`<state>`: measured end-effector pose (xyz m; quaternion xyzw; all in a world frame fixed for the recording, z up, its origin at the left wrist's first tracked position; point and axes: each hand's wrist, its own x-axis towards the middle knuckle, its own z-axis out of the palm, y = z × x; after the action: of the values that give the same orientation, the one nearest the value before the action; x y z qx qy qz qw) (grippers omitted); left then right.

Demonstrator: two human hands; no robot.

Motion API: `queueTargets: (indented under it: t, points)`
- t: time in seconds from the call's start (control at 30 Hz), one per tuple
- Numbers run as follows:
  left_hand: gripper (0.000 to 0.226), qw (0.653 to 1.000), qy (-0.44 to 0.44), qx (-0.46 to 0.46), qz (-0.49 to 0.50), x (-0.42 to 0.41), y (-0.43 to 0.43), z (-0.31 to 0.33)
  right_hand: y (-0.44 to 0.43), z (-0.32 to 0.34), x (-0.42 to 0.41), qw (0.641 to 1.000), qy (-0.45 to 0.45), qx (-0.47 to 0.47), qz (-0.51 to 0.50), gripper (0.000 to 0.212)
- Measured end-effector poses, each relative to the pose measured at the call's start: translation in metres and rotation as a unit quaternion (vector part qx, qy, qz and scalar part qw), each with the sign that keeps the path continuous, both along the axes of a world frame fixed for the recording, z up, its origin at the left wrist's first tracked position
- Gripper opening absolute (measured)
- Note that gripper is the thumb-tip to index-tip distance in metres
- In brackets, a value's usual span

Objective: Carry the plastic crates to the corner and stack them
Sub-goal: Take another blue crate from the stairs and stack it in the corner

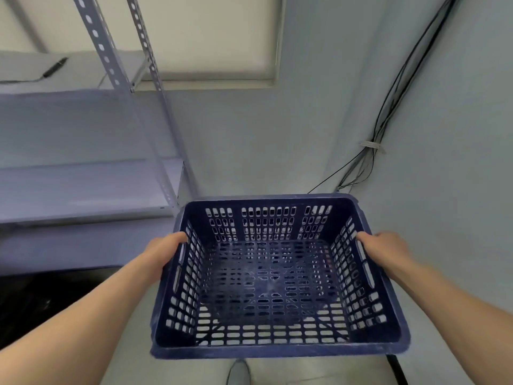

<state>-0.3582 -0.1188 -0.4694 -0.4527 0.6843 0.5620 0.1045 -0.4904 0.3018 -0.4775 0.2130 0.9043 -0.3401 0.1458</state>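
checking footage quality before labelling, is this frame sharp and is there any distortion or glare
Head view: the blue crate, left hand and right hand are fairly sharp; the shelf unit is soft and smeared; wide-angle bending slants the shelf posts and cables; light is flat and dim, no glare, no hard shadows.

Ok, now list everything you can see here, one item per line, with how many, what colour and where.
crate: one, dark blue, slotted and empty, lower middle, held off the floor
shelving unit: one, pale grey metal, left side
window blind: one, cream, top centre
cables: one bundle, mostly black, running down the right wall, tied at one spot
lead: one, black, on the top shelf, far left
shoe: one, grey, bottom edge below the crate, blurred
left hand: one, bare, grip on the crate's left wall
right hand: one, bare, grip on the crate's right wall
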Motion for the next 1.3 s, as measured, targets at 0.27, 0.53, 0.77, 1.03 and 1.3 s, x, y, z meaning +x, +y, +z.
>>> queueTargets:
  t: [0.27, 0.53, 0.77, 1.03, 1.3]
  points:
    - [0.042, 0.999, -0.042, 0.005, -0.002, -0.096, -0.027, -0.026, -0.033, -0.037, -0.082, 0.999, -0.039, 0.012, 0.015, 0.041]
    - [0.031, 0.997, -0.06, -0.015, 0.037, -0.148, -0.02, -0.023, -0.038, -0.056, -0.147, 0.998, -0.059, 0.009, 0.028, 0.044]
    - [0.042, 0.996, -0.065, -0.022, 0.054, -0.167, -0.026, -0.028, -0.041, -0.055, -0.174, 0.997, -0.05, 0.023, 0.051, 0.044]
    - [0.031, 0.996, -0.071, -0.029, 0.042, -0.173, -0.031, -0.028, -0.04, -0.054, -0.174, 0.996, -0.056, 0.011, 0.067, 0.028]
    - [0.03, 0.997, -0.068, -0.029, 0.027, -0.173, -0.035, -0.031, -0.042, -0.051, -0.176, 0.997, -0.043, 0.018, 0.06, 0.027]
